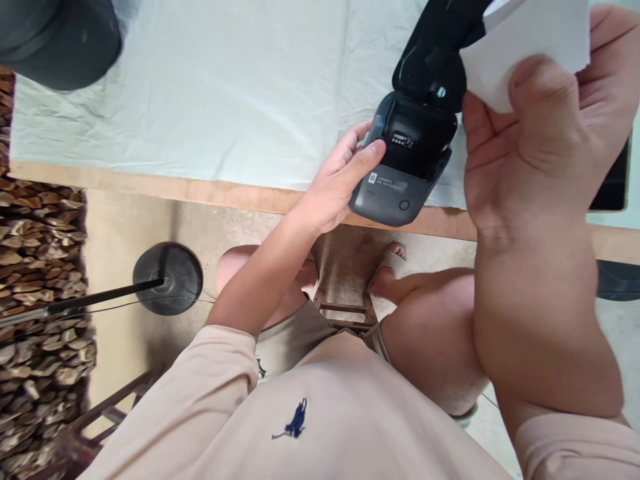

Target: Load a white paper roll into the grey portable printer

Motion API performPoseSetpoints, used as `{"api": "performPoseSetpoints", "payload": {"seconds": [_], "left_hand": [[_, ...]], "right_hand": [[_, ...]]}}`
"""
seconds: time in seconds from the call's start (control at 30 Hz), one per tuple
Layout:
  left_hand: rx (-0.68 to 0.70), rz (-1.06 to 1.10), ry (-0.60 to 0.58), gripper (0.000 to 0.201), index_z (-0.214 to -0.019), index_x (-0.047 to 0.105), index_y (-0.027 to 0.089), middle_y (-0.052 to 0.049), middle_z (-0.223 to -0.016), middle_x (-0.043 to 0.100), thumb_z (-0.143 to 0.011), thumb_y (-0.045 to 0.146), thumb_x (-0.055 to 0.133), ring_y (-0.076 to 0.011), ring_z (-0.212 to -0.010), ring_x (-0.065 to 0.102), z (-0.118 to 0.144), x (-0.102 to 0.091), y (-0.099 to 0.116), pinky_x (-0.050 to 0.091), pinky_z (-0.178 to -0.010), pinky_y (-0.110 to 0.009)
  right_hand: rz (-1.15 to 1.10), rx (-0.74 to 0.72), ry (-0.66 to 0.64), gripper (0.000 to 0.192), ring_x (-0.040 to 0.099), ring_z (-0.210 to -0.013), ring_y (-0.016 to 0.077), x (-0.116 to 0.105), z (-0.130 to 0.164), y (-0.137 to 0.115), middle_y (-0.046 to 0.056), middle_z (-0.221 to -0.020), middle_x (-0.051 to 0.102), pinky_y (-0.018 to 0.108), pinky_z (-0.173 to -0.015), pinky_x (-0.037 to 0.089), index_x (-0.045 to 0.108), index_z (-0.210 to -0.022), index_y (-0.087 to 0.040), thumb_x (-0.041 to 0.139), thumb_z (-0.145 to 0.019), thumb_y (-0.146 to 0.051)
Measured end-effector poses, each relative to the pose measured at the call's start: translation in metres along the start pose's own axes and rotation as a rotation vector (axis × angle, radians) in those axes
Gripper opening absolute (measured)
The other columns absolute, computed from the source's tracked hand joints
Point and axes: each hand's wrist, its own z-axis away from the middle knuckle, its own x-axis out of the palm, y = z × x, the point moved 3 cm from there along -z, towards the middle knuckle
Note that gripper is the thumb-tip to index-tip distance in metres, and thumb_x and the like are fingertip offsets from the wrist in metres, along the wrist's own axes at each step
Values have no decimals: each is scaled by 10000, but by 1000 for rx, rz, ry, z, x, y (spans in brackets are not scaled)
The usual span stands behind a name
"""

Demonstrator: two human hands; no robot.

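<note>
A dark grey portable printer (395,180) is tilted at the table's front edge, its lid (433,57) swung up and its paper bay exposed. The bay shows a small white printed label inside, and no roll is visible in it. My left hand (345,170) grips the printer's left side, thumb on the rim of the bay. To the right of the lid, my right hand (540,127) is raised close to the camera. Its thumb and fingers pinch a piece of white paper (535,40); part of the paper runs out of the top of view.
A pale cloth (225,93) covers the wooden-edged table. A dark rounded container (60,40) stands at the back left. Behind my right wrist lies a dark flat object (611,180). On the floor are a round black stand base (167,280) and stacked firewood (45,320).
</note>
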Motion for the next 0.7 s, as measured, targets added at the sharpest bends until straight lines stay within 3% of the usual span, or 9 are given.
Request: {"api": "performPoseSetpoints", "payload": {"seconds": [0.17,0.27,0.43,0.57,0.63,0.7], "left_hand": [[-43,-19,38,269,-1226,519,180,20,-994,661,-1000,271,406,-221,-1316,579,1,2,3,562,-1061,-368],[-37,22,69,261,-1195,520,132,12,-950,641,-999,284,436,-246,-1339,558,2,3,5,551,-1061,-366],[-45,97,72,160,-1086,563,172,1,-1030,670,-982,252,471,-214,-1353,549,3,5,5,527,-1110,-356],[-61,66,91,224,-1173,531,151,16,-1012,642,-991,251,449,-218,-1347,552,2,6,5,533,-1089,-355],[-62,9,107,263,-1226,505,144,16,-957,633,-999,248,423,-213,-1296,591,1,6,5,547,-1045,-319],[-60,-45,105,275,-1247,492,152,18,-914,632,-1007,243,393,-184,-1204,647,0,6,5,558,-994,-277]], "right_hand": [[320,-263,-54,195,432,-695,0,-6,3,1,-9,-816,363,213,-616,313,460,-826,-170,614,-810,-289],[657,-405,-186,184,472,-740,1,-4,9,0,-11,-901,437,222,-671,348,497,-935,-179,578,-869,-330],[1054,-343,-289,300,590,-826,95,-4,12,3,20,-967,561,332,-793,477,487,-1050,-196,447,-923,-464],[1249,-321,-303,282,623,-1091,225,-4,11,5,29,-1009,643,493,-963,473,568,-983,-194,471,-904,-447],[1257,-346,-302,204,604,-1137,216,-3,11,6,20,-1069,655,458,-992,481,601,-973,-206,526,-881,-373],[1251,-388,-259,151,611,-1058,190,-2,11,6,21,-1042,652,406,-956,498,621,-945,-213,591,-827,-303]]}}
